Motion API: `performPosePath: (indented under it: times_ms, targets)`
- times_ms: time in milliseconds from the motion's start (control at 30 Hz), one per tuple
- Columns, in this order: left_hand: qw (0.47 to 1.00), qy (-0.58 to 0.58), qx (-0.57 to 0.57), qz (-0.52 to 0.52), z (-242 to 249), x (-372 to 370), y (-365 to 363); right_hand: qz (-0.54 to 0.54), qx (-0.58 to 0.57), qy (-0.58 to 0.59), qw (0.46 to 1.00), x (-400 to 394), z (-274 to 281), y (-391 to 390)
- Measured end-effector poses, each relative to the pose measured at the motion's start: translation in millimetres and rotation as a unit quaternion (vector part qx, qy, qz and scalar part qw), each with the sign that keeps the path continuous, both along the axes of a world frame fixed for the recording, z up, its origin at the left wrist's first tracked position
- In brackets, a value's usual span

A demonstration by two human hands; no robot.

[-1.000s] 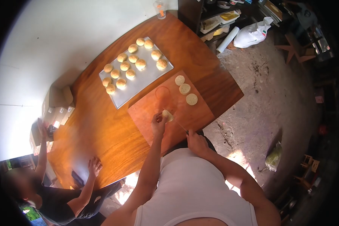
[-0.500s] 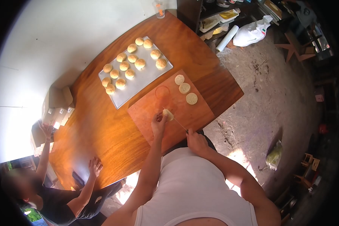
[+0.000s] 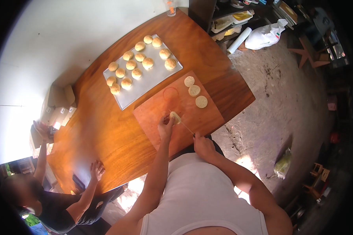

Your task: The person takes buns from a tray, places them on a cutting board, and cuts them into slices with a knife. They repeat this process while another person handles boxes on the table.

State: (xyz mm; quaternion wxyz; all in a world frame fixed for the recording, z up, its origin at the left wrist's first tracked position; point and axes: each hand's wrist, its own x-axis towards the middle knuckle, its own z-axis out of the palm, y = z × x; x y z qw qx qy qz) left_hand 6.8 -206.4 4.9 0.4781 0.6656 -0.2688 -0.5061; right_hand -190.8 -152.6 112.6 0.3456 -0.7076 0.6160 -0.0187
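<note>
My left hand (image 3: 166, 123) is closed around a bread roll (image 3: 175, 117), held on edge over the orange cutting board (image 3: 155, 109). In my right hand (image 3: 202, 143), at the board's near edge, is the handle of a long thin knife (image 3: 187, 128). Its blade runs up to the left and meets the roll. Toward the board's far right corner lie several round roll halves (image 3: 194, 91), pale cut faces up. Beyond the board, a metal baking tray (image 3: 123, 102) carries several golden rolls (image 3: 148, 63).
At the left, another person (image 3: 62, 207) stands by the wooden table (image 3: 117, 150), one hand (image 3: 97, 170) over its edge and the other near cardboard boxes (image 3: 59, 105). A glass (image 3: 171, 8) stands at the far edge. A white bag (image 3: 266, 36) lies beyond the table's right side.
The view has shifted slightly. My hands keep hold of the roll and the knife in nearly the same place. The other person's raised hand has moved a little toward the boxes.
</note>
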Motion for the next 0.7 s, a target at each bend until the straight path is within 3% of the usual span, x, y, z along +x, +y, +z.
performPosePath:
  times_ms: [567,700]
  targets:
    - [1.000,0.015,-0.011,0.018,-8,-1,-1,-0.014,-0.001,-0.024,1.000,46,-17,-45]
    - [0.999,0.033,-0.013,0.030,-11,0,-3,-0.015,-0.004,-0.013,1.000,72,-45,-66]
